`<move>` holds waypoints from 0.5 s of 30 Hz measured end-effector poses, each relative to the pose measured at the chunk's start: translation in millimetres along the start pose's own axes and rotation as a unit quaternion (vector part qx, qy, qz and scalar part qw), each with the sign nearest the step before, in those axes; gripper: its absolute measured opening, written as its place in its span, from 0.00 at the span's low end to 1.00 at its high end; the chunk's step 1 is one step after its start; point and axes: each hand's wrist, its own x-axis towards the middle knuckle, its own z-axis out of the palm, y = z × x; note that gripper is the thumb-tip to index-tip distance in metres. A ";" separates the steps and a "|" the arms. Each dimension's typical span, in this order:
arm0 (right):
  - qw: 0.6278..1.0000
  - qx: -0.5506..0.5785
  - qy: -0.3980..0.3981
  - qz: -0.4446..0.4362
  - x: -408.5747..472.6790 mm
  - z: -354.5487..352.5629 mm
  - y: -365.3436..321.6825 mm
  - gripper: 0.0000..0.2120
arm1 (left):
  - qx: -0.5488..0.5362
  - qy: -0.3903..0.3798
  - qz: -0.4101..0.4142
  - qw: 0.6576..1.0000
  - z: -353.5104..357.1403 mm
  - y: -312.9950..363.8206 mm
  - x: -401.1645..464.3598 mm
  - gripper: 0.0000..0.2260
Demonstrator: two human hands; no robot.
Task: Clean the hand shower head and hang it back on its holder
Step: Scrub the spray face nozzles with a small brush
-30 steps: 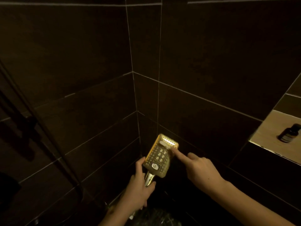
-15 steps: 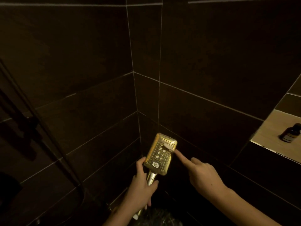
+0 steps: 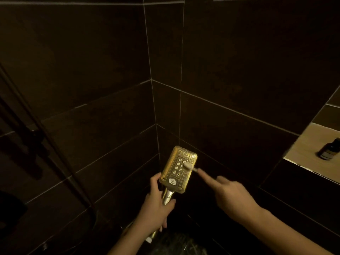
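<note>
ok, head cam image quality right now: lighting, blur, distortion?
Head view: very dim, warm cast; the shower head and the lit niche are the only bright spots. Right hand slightly motion-blurred, left hand sharper. Tile grout lines bow from wide-angle distortion.

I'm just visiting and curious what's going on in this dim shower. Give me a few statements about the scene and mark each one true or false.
1. The left hand holds the gold shower head by its handle. True.
2. The shower head hangs on its holder. False: it is held up in front of the tiled corner, off any holder.
3. The right hand presses a small brush against the nozzle face, index finger stretched along it. True.
4. The shower head's face is round. False: it is rectangular with rounded corners.
5. A dark bottle stands in the lit wall niche on the right. True.
6. The right hand grips the bottle. False: the bottle stands alone, away from both hands.
</note>
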 end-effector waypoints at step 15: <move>0.997 -0.043 0.012 -0.067 6.1 -4.0 3.1 0.32 | -0.019 0.004 0.010 1.000 -8.1 9.1 1.0 0.37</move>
